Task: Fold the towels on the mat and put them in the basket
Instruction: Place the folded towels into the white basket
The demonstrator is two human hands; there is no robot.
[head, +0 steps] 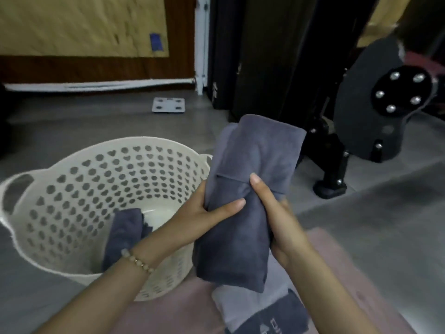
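Gripping plush folded grey towel (255, 160), both hands (209, 209) (284, 225); perforated cream basket (134, 141)

A basket (72, 189) sits at left, with a loose towel (125, 235) inside it. Just right of the basket, the left hand (207, 208) and right hand (281, 227) grip a folded towel (250, 165) above a mat (168, 317). A stack (277, 317) lies on the mat, right of the basket. A scale (168, 105) lies behind the basket, and a machine (375, 112) stands far right of it.
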